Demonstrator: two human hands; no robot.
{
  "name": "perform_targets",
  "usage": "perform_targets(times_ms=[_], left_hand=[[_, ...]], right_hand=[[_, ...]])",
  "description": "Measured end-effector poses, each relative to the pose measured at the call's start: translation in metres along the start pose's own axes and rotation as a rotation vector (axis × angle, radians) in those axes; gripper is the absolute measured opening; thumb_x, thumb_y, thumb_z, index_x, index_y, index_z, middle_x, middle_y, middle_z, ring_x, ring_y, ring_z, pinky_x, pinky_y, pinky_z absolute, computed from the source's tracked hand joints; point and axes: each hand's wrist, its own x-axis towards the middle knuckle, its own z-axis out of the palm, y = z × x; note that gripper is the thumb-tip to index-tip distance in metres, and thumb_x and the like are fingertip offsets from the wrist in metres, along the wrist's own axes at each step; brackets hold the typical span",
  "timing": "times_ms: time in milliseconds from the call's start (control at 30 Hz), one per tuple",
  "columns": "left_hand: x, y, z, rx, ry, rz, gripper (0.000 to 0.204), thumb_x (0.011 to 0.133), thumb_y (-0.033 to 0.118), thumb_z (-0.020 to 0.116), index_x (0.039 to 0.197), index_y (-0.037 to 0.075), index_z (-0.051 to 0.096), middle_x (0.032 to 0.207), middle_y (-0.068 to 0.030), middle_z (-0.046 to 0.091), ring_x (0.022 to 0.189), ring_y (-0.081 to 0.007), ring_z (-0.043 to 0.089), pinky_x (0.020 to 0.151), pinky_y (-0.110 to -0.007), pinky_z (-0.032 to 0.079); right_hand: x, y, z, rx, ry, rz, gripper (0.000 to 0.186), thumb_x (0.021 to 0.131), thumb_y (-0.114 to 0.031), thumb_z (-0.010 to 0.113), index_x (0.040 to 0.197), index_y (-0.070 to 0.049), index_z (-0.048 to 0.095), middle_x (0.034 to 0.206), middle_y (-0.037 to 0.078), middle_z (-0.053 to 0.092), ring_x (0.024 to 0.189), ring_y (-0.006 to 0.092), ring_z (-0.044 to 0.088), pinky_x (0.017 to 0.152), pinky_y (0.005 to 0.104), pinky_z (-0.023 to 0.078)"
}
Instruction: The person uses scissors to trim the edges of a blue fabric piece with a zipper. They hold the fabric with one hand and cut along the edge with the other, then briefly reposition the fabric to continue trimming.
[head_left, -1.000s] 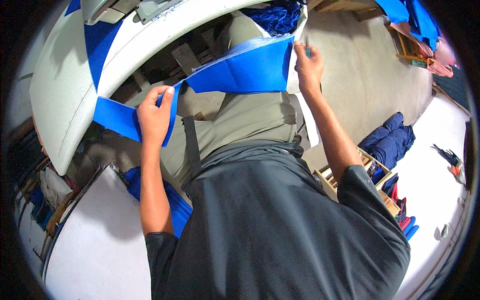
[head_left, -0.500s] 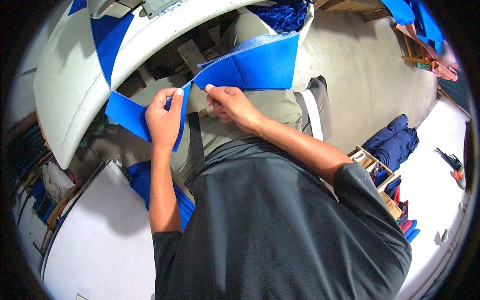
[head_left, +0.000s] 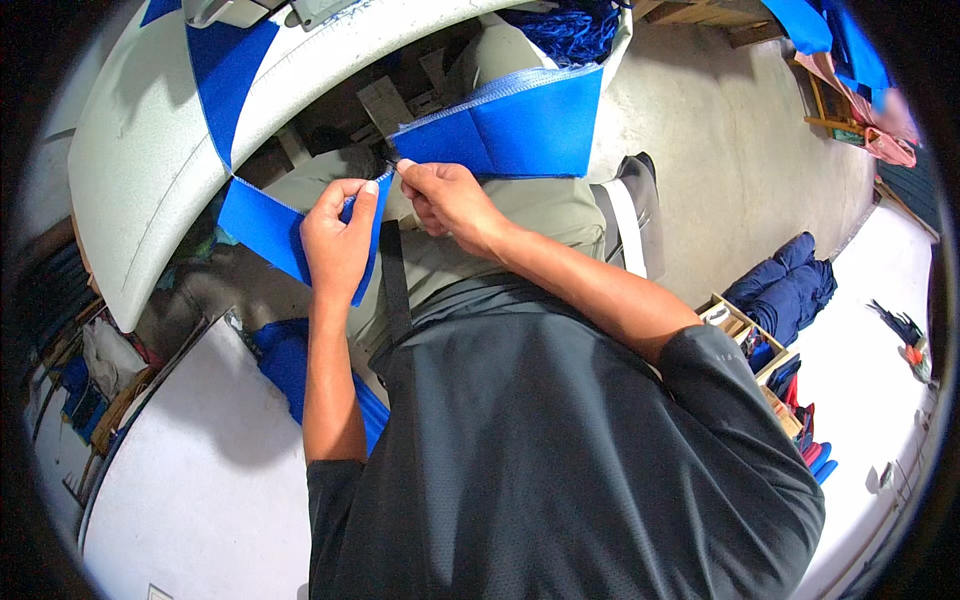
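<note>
My left hand point(head_left: 338, 228) pinches the stitched edge of a blue fabric piece point(head_left: 262, 222) between thumb and fingers. That piece hangs below the table's edge, beside a blue fabric strip point(head_left: 222, 85) lying on the table. My right hand point(head_left: 448, 203) is closed close to my left fingertips. A small dark tip shows at its thumb, but most of what it holds is hidden. Just beyond that hand, a second blue fabric piece point(head_left: 535, 125) with a pale overlocked edge lies over my right leg.
A pale curved table point(head_left: 140, 190) fills the upper left, with part of a grey machine point(head_left: 315, 12) at its far edge. Blue scraps point(head_left: 570, 35) fill a pale bag at the top. Right of me stand a wooden drawer point(head_left: 735, 322) and dark blue folded cloth point(head_left: 785, 280).
The right-hand fabric piece, which met the left piece near my fingers, now lies apart from it. My right hand has shifted slightly left and away from me; my left keeps its pinch.
</note>
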Motion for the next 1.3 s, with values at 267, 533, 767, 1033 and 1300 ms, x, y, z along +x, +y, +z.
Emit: perform_targets(times_ms=[267,533,767,1033,1300], left_hand=[[-0.004,0.009,0.011,-0.123,-0.011,0.026,0.018,0.098,0.017,0.065,0.097,-0.001,0.068,0.083,0.0011,0.066,0.077,-0.0039,0.055,0.070,-0.023,0.047],[-0.013,0.006,-0.015,0.048,-0.155,0.117,0.026,0.102,0.020,0.055,0.108,-0.001,0.069,0.098,-0.0114,0.072,0.093,-0.0150,0.065,0.085,-0.031,0.050],[-0.013,0.006,-0.047,0.221,-0.198,0.095,0.018,0.097,0.016,0.065,0.100,-0.001,0.067,0.092,-0.0044,0.068,0.086,-0.0099,0.059,0.081,-0.027,0.048],[0.025,-0.005,-0.024,0.277,-0.007,0.146,0.023,0.098,0.021,0.066,0.106,0.000,0.069,0.094,-0.0040,0.070,0.088,-0.0101,0.061,0.082,-0.027,0.049],[0.029,-0.004,-0.019,0.334,-0.004,0.179,0.024,0.097,0.023,0.065,0.104,0.001,0.070,0.090,-0.0137,0.072,0.081,-0.0178,0.067,0.077,-0.033,0.052]], right_hand=[[-0.023,-0.004,0.012,-0.219,0.079,-0.220,0.028,0.095,-0.027,0.069,0.078,-0.007,0.060,0.066,-0.005,0.053,0.060,0.0031,0.047,0.052,0.0243,0.039],[-0.060,-0.046,-0.032,-0.538,0.345,-0.562,0.013,0.090,-0.017,0.070,0.085,-0.005,0.064,0.072,-0.004,0.056,0.070,0.0042,0.050,0.062,0.0250,0.042],[-0.083,-0.118,-0.126,-0.164,0.614,-0.627,0.014,0.091,-0.017,0.066,0.078,-0.012,0.062,0.063,-0.006,0.053,0.051,0.0047,0.044,0.048,0.0215,0.034],[-0.037,-0.109,-0.179,-0.621,0.764,-0.656,0.020,0.090,-0.021,0.070,0.087,-0.002,0.068,0.066,-0.003,0.059,0.060,0.0051,0.051,0.054,0.0259,0.042],[-0.017,-0.090,-0.188,-0.824,0.921,-0.739,0.025,0.087,-0.024,0.076,0.094,-0.001,0.070,0.077,0.003,0.066,0.069,0.0086,0.056,0.063,0.0274,0.047]])
